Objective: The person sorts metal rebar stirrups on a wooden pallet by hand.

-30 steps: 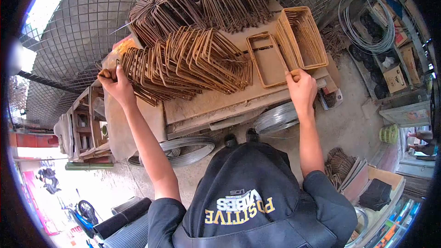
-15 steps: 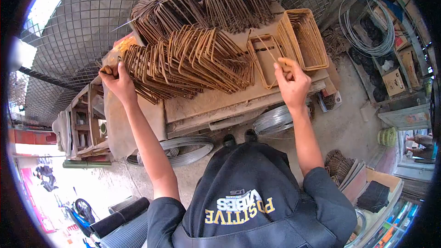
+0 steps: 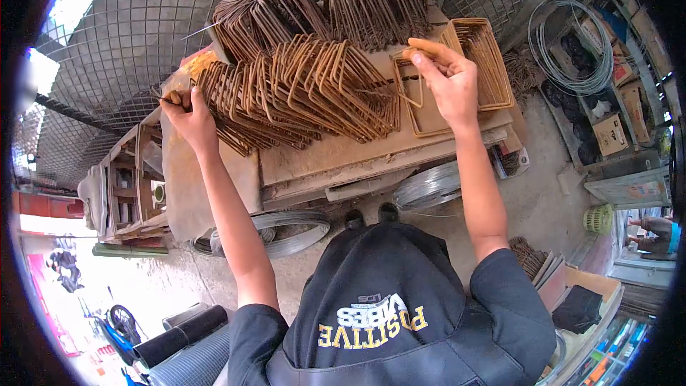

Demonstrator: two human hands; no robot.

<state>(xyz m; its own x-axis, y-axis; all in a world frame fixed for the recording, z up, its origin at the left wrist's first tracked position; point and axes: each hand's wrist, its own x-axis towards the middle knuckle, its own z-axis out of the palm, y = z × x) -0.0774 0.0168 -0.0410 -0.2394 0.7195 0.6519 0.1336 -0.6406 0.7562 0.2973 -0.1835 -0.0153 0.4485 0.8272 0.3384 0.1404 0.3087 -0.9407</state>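
A long row of rusty bent-wire frames (image 3: 286, 93) leans across the wooden table (image 3: 336, 164). At its left end my left hand (image 3: 187, 116) is closed around something thin and dark that sticks out past the fingers. My right hand (image 3: 449, 82) is raised over the right side of the table, thumb and fingers pinched on a thin rusty rod (image 3: 409, 89). Under that hand a rectangular wire frame (image 3: 427, 131) lies flat, partly covered. Beside it stands a stack of rectangular frames (image 3: 486, 64).
Two bundles of bent rods (image 3: 268, 11) (image 3: 371, 0) stand at the table's back, before a wire mesh (image 3: 143, 21). Wire coils (image 3: 429, 186) (image 3: 296, 232) lie below the front edge. A hanging wire coil (image 3: 572, 46) and shelves are at right.
My right hand has moved up and slightly left, and the rod in it has changed its angle. My left hand has shifted slightly. The whole view has moved a little.
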